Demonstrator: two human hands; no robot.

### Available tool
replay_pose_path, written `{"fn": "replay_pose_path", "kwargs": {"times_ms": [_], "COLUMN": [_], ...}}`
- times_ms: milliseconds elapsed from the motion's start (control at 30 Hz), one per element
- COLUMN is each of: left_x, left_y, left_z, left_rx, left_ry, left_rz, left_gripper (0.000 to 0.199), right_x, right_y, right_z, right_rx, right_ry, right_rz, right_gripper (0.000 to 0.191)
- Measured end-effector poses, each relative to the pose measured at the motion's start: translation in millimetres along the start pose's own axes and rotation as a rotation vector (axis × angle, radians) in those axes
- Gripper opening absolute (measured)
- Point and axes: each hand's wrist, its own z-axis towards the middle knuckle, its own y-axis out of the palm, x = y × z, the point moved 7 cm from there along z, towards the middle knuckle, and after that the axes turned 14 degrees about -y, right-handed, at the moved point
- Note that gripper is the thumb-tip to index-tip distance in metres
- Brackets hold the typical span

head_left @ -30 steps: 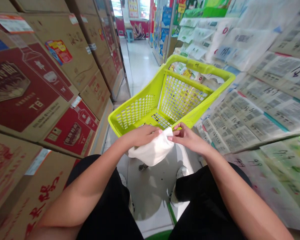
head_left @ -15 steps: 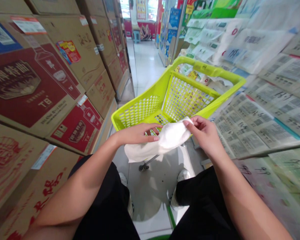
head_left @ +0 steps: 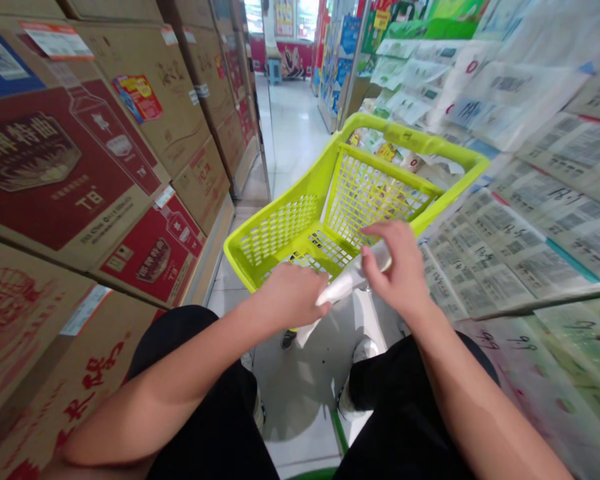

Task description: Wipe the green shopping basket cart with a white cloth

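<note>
A white cloth (head_left: 344, 283) is stretched between my hands, over the near edge of a yellow-green shopping cart (head_left: 275, 230). My left hand (head_left: 296, 293) is closed on the cloth's left part, and a corner of it hangs below the fingers. At the cloth's right end is my right hand (head_left: 393, 263), its thumb and forefinger apart, with the cloth passing behind the fingers. The cart's basket is made of open lattice, and its floor shows beyond my left hand.
Stacked cardboard boxes (head_left: 35, 160) line the left side. Wrapped paper packs (head_left: 500, 247) are piled at the right. My knees and shoes (head_left: 365, 350) are below, and a bright aisle floor (head_left: 293, 127) runs ahead past the cart.
My left hand has closed on the cloth and turned knuckles up. My right hand's fingers have spread from their pinch. The cloth is now narrower and bunched between the hands.
</note>
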Motion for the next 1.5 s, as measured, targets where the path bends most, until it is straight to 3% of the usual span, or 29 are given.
{"fn": "replay_pose_path", "kwargs": {"times_ms": [100,133,200,367,700,933,1100,1300,1367,1500], "left_x": [10.9,12.0,9.0,-17.8,-77.5,-115.6,-116.2,-96.6,-99.7,-113.2], "left_y": [3.9,5.6,6.5,2.1,1.5,-5.0,-4.6,-8.9,-9.1,-2.9], "left_z": [-8.0,-8.9,-8.4,-0.8,11.6,17.5,20.0,21.4,24.5,35.1], "left_rx": [-0.006,-0.023,-0.046,-0.062,-0.109,-0.035,0.079,0.260,0.253,0.096], "left_ry": [-0.101,-0.113,-0.124,-0.155,-0.121,-0.246,-0.276,-0.277,-0.245,-0.059], "left_rz": [0.031,0.025,0.028,0.094,-0.046,-0.014,0.020,0.106,0.056,-0.171], "left_gripper": [0.041,0.041,0.039,0.037,0.036,0.031,0.031,0.033,0.038,0.058], "right_x": [-31.7,-32.9,-26.6,-15.9,-29.1,-36.1,-38.9,-51.4,-48.2,-36.4], "right_y": [48.1,58.1,66.5,68.5,93.8,114.3,120.1,118.5,119.5,120.9], "right_z": [-1.6,-4.7,-7.8,-1.9,15.9,24.1,26.6,31.6,32.5,31.4], "right_rx": [-0.465,-0.567,-0.648,-0.616,-0.587,-0.529,-0.500,-0.423,-0.474,-0.590], "right_ry": [-0.095,-0.075,-0.009,-0.030,-0.116,-0.063,-0.039,-0.252,-0.230,-0.091], "right_rz": [0.067,0.031,-0.053,-0.071,-0.084,-0.144,-0.173,-0.066,-0.069,-0.129], "right_gripper": [0.036,0.043,0.051,0.054,0.056,0.053,0.050,0.040,0.041,0.045]}}
